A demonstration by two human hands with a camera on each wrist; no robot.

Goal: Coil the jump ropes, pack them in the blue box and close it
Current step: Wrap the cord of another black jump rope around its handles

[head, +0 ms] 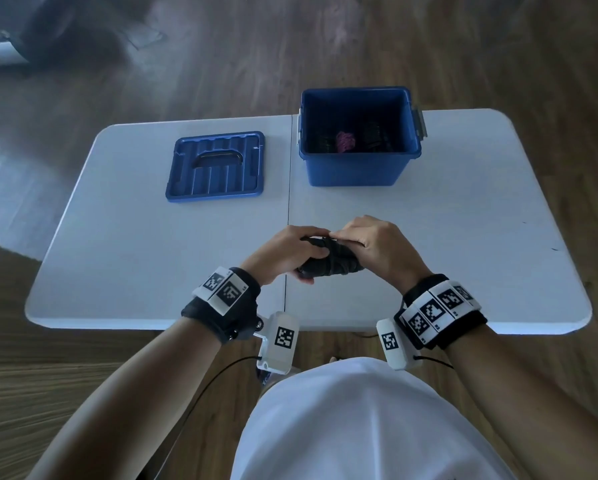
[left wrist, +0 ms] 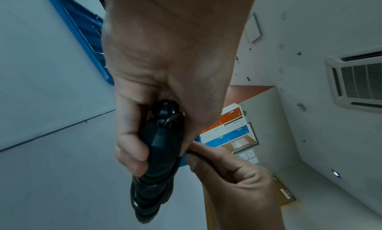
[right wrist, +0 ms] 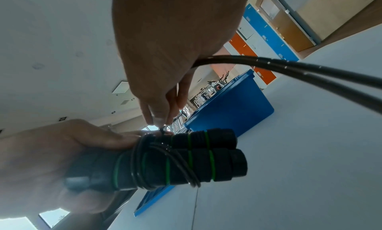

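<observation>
A black jump rope (head: pixel 328 259) with green-ringed foam handles (right wrist: pixel 186 160) is bundled, its thin cord wound round both handles. My left hand (head: pixel 287 251) grips the handles' ends (left wrist: pixel 163 145) above the table's near middle. My right hand (head: pixel 370 244) pinches the cord's end (right wrist: pixel 162 129) at the top of the bundle. The blue box (head: pixel 359 140) stands open at the far right of centre, with a pink rope (head: pixel 344 142) and dark ropes inside. Its blue lid (head: pixel 217 166) lies flat to the left, handle up.
The white folding table (head: pixel 117 254) has a seam down its middle and stands on a wooden floor. A thick black cable (right wrist: pixel 310 70) crosses the right wrist view close to the camera. Lockers stand in the background (right wrist: pixel 266 29).
</observation>
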